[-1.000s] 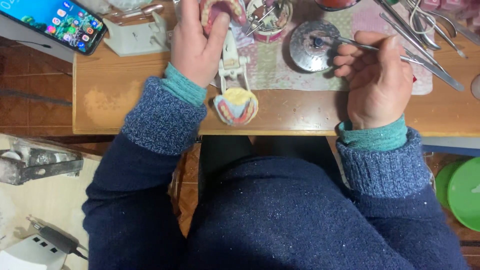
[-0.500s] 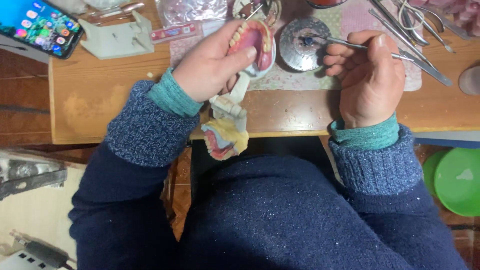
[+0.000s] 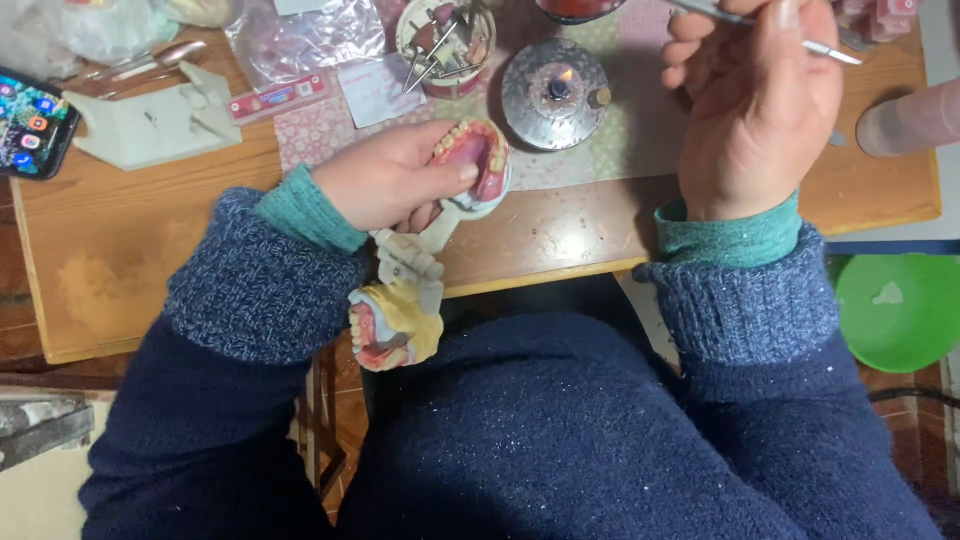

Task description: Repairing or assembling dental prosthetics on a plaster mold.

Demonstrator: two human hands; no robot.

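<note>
Left hand point(image 3: 395, 185) fingers closed round a denture model point(image 3: 478, 165) over the surface point(image 3: 130, 250) near the burner point(image 3: 556, 88), right hand point(image 3: 755, 110) pinching a thin tool point(image 3: 830, 52); model looks light, stiff, fragile, best held by its base.

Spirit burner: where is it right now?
In the head view the round metal spirit burner stands lit at top centre of the wooden table, between the tool cup and the right hand.
</note>
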